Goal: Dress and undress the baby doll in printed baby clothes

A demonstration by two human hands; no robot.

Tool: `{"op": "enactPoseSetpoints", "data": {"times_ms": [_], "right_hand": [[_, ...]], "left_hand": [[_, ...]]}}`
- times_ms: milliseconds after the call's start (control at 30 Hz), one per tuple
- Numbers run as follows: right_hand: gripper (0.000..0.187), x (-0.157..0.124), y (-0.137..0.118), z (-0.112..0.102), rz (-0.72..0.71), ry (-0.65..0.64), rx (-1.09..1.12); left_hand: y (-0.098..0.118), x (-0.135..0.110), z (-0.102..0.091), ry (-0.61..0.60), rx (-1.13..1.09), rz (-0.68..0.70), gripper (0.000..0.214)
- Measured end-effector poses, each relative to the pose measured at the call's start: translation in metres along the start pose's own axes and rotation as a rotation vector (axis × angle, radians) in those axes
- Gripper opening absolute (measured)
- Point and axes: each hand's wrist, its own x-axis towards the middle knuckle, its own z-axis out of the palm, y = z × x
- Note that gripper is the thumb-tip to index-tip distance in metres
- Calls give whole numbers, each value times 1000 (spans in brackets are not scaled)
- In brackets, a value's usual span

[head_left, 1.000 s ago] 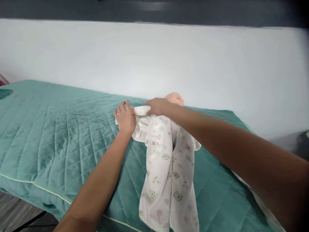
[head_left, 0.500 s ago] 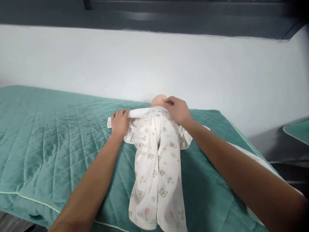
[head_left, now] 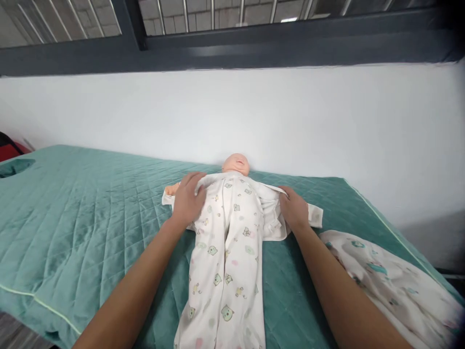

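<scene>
A baby doll [head_left: 236,164] lies on its back on the green quilted bed [head_left: 83,213], head toward the wall. It wears a white sleepsuit [head_left: 227,252] printed with small animals. My left hand [head_left: 188,198] rests on the suit's left shoulder, fingers curled on the fabric. My right hand [head_left: 293,209] grips the suit's open right flap near the sleeve [head_left: 313,214]. The doll's bare hand [head_left: 171,190] sticks out of the left sleeve.
A second printed white cloth [head_left: 392,286] lies on the bed's right corner. A white wall [head_left: 254,121] runs close behind the doll's head, under a dark window frame [head_left: 232,48]. A hole [head_left: 14,167] shows at the bed's far left end.
The view rose to show the window. My right hand left the doll's neck and dropped to the suit's right flap. My left hand slid from the sleeve onto the shoulder.
</scene>
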Motion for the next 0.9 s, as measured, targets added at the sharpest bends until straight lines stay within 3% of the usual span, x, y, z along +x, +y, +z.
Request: {"op": "enactPoseSetpoints", "data": {"times_ms": [33, 133, 267, 333, 467, 600, 700, 900], "right_hand": [[45, 2, 1, -1, 30, -12, 2], [40, 1, 1, 1, 79, -4, -27], [38, -2, 1, 2, 103, 15, -51], [36, -1, 2, 2, 103, 24, -35], [35, 1, 6, 2, 85, 38, -7], [34, 2, 9, 2, 100, 48, 42], [33, 3, 15, 1, 157, 67, 166], [34, 9, 35, 0, 239, 98, 337]], "left_hand": [[16, 7, 2, -43, -76, 20, 35], [65, 38, 20, -334, -146, 174, 33], [119, 80, 57, -817, 273, 321, 40], [137, 91, 76, -918, 360, 332, 37], [156, 93, 109, -975, 442, 309, 36], [160, 89, 124, -987, 507, 275, 38], [156, 92, 120, -965, 514, 306, 42], [143, 109, 94, -924, 516, 363, 49]]}}
